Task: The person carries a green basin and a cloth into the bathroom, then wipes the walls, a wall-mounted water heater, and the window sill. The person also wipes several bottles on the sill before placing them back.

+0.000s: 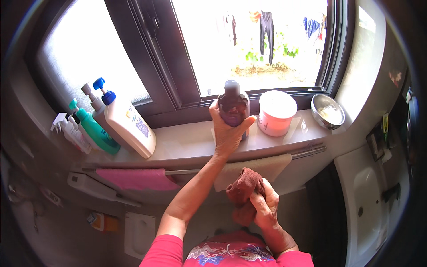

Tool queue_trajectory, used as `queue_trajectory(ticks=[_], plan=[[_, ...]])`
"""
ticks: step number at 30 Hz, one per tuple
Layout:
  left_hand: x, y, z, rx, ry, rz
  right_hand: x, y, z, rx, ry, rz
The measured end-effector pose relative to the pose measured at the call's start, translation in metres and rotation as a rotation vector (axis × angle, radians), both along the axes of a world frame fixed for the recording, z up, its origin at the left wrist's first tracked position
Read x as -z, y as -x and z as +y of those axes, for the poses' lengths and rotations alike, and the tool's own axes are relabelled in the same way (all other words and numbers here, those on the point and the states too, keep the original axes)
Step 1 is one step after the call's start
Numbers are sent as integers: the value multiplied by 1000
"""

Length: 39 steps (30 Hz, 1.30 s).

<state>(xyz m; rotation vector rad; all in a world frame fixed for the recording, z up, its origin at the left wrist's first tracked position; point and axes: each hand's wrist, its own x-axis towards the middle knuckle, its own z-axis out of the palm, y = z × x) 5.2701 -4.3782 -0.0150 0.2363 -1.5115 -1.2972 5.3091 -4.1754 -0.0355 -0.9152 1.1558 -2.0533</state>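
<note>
My left hand (229, 133) reaches up to the windowsill (187, 138) and grips a dark purple bottle (233, 107) with a dark cap, thumb on its near right side and fingers around its left. Whether the bottle's base touches the sill is hidden behind the hand. My right hand (266, 205) is closed around a bunched brown cloth (244, 187), held in front of my body below the sill. Close to the bottle's right side stands a pink tub with a white lid (276, 111).
Several pump and spray bottles, including a large cream one (129, 127) and a green one (95, 131), stand at the sill's left. A metal bowl (328, 112) sits at its right end. Below, a rail holds a pink towel (135, 179) and a cream towel (271, 167). A white washbasin (369, 196) is at right.
</note>
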Motion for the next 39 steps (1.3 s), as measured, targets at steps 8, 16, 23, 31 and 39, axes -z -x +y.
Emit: queue_trajectory(ticks=[8, 16, 23, 31, 39], plan=[[3, 4, 2, -461, 264, -360, 3, 4, 6, 22, -54, -66], [-10, -134, -32, -1191, 430, 37, 4, 12, 3, 10, -83, -33], [7, -195, -90, -1145, 284, -52, 3, -15, -17, -134, -100, 7], [9, -190, -84, -1150, 392, -162, -4, -49, -57, -106, -45, 58], [18, -191, -60, -492, 221, 89, -71, -89, -145, 274, 219, 717]])
